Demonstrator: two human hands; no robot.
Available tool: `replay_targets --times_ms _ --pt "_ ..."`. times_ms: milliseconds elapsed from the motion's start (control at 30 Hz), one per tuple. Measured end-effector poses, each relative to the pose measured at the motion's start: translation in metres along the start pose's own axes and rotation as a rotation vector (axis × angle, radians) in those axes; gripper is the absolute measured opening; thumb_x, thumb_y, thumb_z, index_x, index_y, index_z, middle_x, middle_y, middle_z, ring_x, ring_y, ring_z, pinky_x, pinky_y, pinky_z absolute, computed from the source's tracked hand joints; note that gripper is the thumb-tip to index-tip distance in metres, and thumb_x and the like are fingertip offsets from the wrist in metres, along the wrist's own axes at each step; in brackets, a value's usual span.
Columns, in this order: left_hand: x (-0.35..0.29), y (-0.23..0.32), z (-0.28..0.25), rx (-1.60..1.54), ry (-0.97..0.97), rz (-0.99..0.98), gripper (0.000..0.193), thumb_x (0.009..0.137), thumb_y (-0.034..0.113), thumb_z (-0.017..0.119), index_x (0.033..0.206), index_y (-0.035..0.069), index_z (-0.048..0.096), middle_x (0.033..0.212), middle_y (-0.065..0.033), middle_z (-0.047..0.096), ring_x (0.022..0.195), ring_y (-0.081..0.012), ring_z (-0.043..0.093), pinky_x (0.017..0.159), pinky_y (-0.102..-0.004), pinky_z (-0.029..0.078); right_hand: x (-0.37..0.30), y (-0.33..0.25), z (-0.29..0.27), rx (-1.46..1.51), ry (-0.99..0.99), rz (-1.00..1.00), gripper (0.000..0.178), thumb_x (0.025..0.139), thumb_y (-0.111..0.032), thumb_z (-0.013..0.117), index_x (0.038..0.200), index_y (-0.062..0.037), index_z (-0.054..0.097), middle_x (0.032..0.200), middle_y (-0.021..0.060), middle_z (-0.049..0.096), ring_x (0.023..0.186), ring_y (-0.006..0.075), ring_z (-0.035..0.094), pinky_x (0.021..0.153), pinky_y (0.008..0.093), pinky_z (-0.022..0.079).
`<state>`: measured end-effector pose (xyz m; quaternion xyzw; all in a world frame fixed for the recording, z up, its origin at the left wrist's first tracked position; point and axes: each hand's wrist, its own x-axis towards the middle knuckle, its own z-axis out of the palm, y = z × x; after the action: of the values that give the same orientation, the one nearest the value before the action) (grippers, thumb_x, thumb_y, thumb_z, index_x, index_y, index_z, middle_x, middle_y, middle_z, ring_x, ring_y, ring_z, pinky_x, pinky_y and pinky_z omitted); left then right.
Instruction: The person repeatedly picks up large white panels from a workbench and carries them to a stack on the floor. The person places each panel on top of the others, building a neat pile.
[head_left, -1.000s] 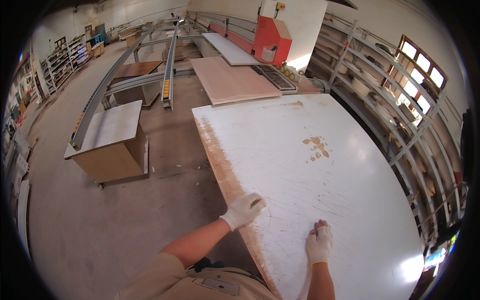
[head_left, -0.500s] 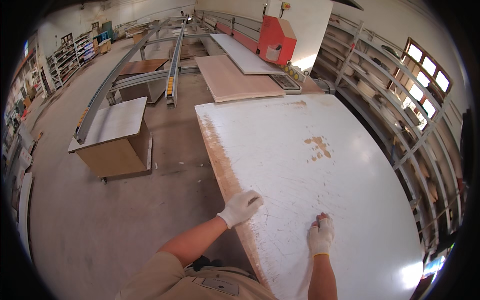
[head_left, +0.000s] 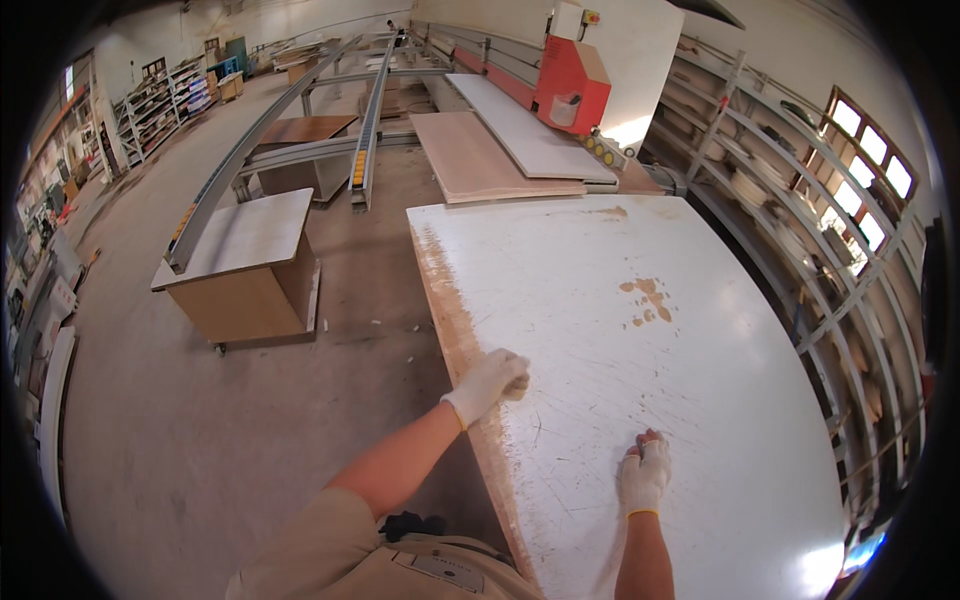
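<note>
A large white board [head_left: 570, 270] with a worn brown left edge lies in front of me. My left hand [head_left: 488, 388], in a white fingerless glove, rests on it near that worn edge. Its fingers are curled closed, and whatever may be in them is hidden. Farther right and nearer to me, my right hand [head_left: 645, 478], gloved the same way, sits on the white surface with its fingers bent in. What lies under those fingers, if anything, does not show. Brown patches [head_left: 650, 302] mark the board beyond my right hand.
Beyond the board lie a brown panel [head_left: 480, 155] and a long white panel [head_left: 530, 125], beside a red and white machine [head_left: 573, 88]. Metal rails [head_left: 368, 140] run away at the left, above a wheeled wooden cabinet [head_left: 245, 300]. Metal shelving [head_left: 800, 220] lines the right wall.
My left hand has slid a little forward along the board, still closed. My right hand stays in about the same place. The view has turned slightly left.
</note>
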<state>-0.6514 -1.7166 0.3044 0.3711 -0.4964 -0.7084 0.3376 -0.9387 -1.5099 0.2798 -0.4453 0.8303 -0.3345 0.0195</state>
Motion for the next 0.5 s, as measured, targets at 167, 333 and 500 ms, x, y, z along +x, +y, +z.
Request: replay_targets --times_ms 167,333,500 --pt "0.052 -0.022 -0.022 -0.645 -0.004 -0.031 0.052 0.109 0.037 0.056 0.14 -0.004 0.051 0.142 -0.0233 0.056 0.134 -0.0334 0.056 0.116 -0.048 0.048 -0.004 -0.009 -0.005 -0.084 0.002 -0.059 0.024 0.092 -0.006 0.06 0.11 0.0056 0.072 0.138 0.0201 0.065 0.135 0.0379 0.054 0.114 0.0435 0.044" --pt "0.097 -0.027 -0.018 -0.773 0.036 0.057 0.062 0.11 0.042 0.052 0.148 -0.006 0.043 0.158 -0.027 0.042 0.148 -0.0376 0.043 0.125 -0.0512 0.037 -0.006 -0.017 -0.007 0.019 0.035 -0.011 0.023 0.089 -0.005 0.062 0.107 0.0053 0.071 0.133 0.0207 0.067 0.131 0.0374 0.056 0.112 0.0439 0.046" --pt "0.156 -0.008 -0.007 -0.755 -0.017 0.048 0.078 0.111 0.049 0.046 0.16 -0.008 0.027 0.168 -0.0267 0.03 0.154 -0.0382 0.035 0.129 -0.0493 0.031 -0.001 -0.015 -0.012 -0.042 0.09 -0.016 0.024 0.087 -0.004 0.063 0.107 0.0049 0.071 0.132 0.0201 0.067 0.126 0.0373 0.061 0.109 0.0438 0.049"
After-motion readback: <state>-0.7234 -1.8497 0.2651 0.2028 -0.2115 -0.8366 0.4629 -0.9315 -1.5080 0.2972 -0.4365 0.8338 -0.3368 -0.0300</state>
